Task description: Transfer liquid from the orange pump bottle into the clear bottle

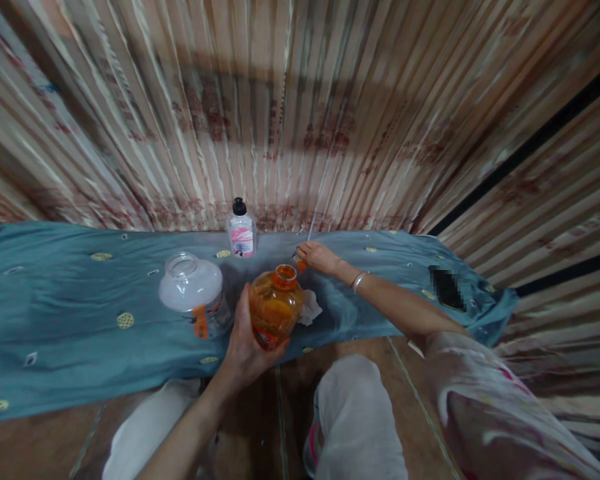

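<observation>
My left hand wraps around the lower left side of an amber see-through jar. The jar is tilted a little and its round mouth is uncovered. Behind it to the right, the fingers of my right hand are closed on a small orange cap, mostly hidden by the fingers. A crumpled white tissue lies against the jar's right side. Left of my left hand stands a wide clear jar with an orange label, its mouth also uncovered.
A clear bottle with a black top and pink label stands at the back. A dark phone-like item, partly pixelated, lies at the right. The blue-green patterned cloth covers the table; a pleated curtain hangs behind it.
</observation>
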A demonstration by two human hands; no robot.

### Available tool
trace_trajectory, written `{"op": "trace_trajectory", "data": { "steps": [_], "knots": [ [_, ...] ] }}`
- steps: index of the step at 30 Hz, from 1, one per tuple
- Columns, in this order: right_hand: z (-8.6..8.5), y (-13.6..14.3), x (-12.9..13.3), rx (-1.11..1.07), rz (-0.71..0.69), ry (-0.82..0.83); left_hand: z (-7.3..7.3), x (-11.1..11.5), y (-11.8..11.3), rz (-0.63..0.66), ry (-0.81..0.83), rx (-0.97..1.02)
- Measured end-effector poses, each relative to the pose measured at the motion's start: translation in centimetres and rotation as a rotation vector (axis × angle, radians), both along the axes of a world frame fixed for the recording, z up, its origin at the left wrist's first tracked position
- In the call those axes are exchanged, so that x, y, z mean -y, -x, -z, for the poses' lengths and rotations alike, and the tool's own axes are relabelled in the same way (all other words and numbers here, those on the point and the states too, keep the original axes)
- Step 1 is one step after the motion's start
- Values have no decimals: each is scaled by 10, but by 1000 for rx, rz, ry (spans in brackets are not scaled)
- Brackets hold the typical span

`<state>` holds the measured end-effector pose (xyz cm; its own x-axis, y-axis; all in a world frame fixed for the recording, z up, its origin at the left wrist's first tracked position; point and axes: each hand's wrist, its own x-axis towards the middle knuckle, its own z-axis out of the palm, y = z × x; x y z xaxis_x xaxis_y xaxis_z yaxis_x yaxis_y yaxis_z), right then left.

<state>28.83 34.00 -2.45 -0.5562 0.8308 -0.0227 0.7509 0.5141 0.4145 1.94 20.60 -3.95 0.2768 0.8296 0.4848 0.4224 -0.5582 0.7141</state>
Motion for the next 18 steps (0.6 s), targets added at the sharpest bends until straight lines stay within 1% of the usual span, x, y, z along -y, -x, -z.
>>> {"op": "trace_trajectory", "data": {
  "steps": [5, 8, 13, 18],
  "knots": [
    [4, 28, -10, -33, -46, 7, -2, 1, 0, -9, 6, -5],
    [9, 41, -15, -56, -62, 12, -1, 2, -1, -1, 7, 15],
    [18, 49, -21, -95, -59, 15, 0, 3, -1, 10, -12, 28],
    [17, 50, -16, -153, -27, 15, -1, 3, 0, 2, -9, 1]
  ]
}}
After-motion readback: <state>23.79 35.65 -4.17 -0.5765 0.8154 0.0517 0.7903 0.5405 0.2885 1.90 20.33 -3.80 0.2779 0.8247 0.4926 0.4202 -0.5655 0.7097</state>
